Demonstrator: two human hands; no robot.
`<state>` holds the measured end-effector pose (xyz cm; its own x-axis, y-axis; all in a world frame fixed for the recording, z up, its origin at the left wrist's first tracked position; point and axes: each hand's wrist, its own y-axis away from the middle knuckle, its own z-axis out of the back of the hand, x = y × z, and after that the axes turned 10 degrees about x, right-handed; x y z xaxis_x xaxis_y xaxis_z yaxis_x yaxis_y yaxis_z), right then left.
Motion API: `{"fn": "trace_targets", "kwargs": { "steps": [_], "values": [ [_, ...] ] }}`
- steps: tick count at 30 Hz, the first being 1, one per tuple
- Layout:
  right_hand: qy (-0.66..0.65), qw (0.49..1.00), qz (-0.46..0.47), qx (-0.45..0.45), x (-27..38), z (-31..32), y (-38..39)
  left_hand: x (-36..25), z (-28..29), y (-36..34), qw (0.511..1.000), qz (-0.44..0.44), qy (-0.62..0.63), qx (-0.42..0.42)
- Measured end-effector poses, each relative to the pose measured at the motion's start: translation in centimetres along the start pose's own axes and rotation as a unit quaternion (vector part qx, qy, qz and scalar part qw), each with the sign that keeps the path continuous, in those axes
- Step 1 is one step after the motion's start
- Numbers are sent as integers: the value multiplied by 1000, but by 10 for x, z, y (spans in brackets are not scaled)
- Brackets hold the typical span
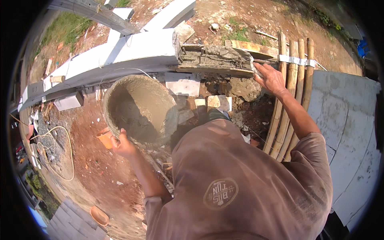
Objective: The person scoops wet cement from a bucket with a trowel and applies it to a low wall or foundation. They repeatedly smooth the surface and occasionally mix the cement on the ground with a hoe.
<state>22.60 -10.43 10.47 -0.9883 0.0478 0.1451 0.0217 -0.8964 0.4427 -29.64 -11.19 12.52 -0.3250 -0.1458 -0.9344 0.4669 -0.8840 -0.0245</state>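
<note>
My left hand [125, 145] is closed on the near left rim of a round, mortar-crusted bucket [170, 116]. The bucket tilts and holds wet grey mortar [152, 110], partly in shadow. My right hand [273, 78] reaches out to the right end of a narrow trough-like form [228, 72]. Rough grey mortar [216, 55] and thin metal bars lie in that form. The right fingers are closed by a pale, mortar-smeared edge, and what they grip there is hidden.
White blocks [136, 48] run left from the form, with a grey beam [96, 16] above. Tied bamboo poles [294, 92] stand close to my right forearm. Grey panels [340, 104] rise at the right. An orange container [105, 138] and looped hose [72, 160] lie left.
</note>
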Motion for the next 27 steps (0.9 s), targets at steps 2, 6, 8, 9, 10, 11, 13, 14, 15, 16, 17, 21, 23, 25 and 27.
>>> {"fn": "trace_targets", "kwargs": {
  "steps": [2,6,8,9,10,11,13,14,15,16,17,21,23,25,27],
  "values": [
    [89,996,-25,13,-35,-52,-28,-4,-3,6,1000,20,11,0],
    [-32,991,-97,-84,-27,-40,-22,-21,-1,11,998,54,34,-16],
    [-101,982,-75,-140,-37,-24,-14,-1,11,9,998,54,0,-15],
    [-119,979,-60,-151,-28,-8,-9,2,11,8,999,49,-5,-24],
    [-137,977,-42,-160,-17,7,-2,5,12,7,998,45,-10,-36],
    [-155,976,-10,-153,-7,17,2,8,11,7,999,43,-1,-24],
    [-202,974,41,-95,27,37,14,7,11,7,999,38,1,-16],
    [-212,975,57,-44,49,45,20,17,10,4,999,-26,-11,-18],
    [-209,974,91,5,68,51,26,6,-2,3,1000,11,17,-17],
    [-205,970,124,49,87,54,26,6,-4,2,1000,-1,19,-6],
    [-167,970,157,80,110,53,21,20,-1,-2,998,-41,-44,0],
    [22,970,215,112,204,43,-19,-8,-5,0,998,-42,-31,27],
    [81,963,226,121,235,26,-37,-20,-10,-2,998,-48,-6,36],
    [123,948,238,173,260,12,-43,-27,-16,-5,996,-69,42,27],
    [77,908,310,273,283,10,-39,-19,-10,-12,996,-89,-3,4]
  ]
}}
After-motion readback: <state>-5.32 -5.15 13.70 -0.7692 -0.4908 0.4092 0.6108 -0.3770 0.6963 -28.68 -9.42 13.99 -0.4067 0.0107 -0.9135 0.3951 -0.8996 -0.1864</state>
